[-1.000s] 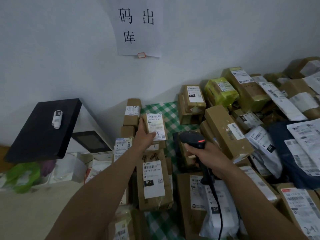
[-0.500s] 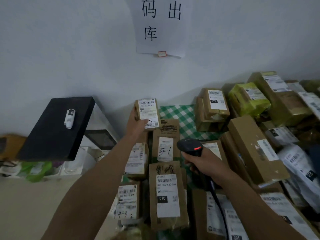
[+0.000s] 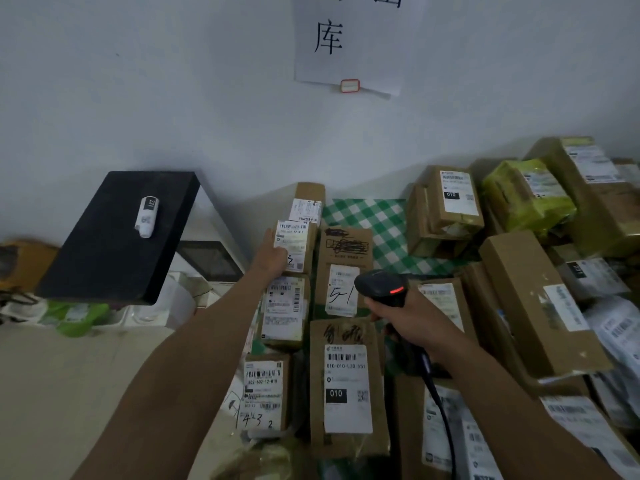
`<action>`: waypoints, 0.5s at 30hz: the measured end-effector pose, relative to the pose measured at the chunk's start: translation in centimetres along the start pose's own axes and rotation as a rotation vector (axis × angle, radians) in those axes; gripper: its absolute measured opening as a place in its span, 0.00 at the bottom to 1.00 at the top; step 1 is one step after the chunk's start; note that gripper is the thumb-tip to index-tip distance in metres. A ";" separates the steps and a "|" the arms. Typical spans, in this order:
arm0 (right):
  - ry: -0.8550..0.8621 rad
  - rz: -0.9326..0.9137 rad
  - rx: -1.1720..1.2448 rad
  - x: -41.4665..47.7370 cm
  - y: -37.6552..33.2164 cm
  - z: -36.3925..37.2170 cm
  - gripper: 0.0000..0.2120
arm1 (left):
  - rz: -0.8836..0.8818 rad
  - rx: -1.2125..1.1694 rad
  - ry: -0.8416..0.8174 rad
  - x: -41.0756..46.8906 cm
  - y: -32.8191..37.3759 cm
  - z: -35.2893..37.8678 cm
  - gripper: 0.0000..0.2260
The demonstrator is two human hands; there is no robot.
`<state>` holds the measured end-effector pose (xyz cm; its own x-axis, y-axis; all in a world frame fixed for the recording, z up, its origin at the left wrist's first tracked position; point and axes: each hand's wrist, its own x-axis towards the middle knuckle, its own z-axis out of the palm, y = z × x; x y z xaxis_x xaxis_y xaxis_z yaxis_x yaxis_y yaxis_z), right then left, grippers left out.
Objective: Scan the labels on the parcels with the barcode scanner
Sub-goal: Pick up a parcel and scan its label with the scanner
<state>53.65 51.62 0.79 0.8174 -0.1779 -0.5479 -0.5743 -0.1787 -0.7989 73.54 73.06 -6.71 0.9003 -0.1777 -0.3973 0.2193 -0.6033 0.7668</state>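
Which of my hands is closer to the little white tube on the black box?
Left. The left hand holds a small parcel just right of the black box bearing the white tube; the right hand, gripping the scanner, is farther right.

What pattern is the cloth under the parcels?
The cloth is green-and-white checked, seen best in the head view.

We are in a parcel depot.
Under the sign we see labelled parcels heaped on a checked cloth, more right of the sign.
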 end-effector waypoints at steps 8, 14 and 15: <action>0.118 0.027 0.111 -2.8 1.5 -2.7 0.07 | 0.347 0.241 0.183 -6.7 4.2 5.3 0.22; 0.254 0.038 0.231 -6.5 4.4 -6.5 0.06 | 0.312 0.091 -0.299 -13.7 7.1 14.4 0.20; 0.270 0.048 0.232 -7.1 5.0 -7.1 0.08 | 0.305 0.067 -0.352 -14.2 7.5 15.8 0.20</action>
<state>44.67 45.15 2.47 0.7307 -0.4356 -0.5257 -0.5613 0.0550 -0.8258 56.43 58.84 -3.28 0.7353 -0.6002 -0.3147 -0.0707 -0.5297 0.8452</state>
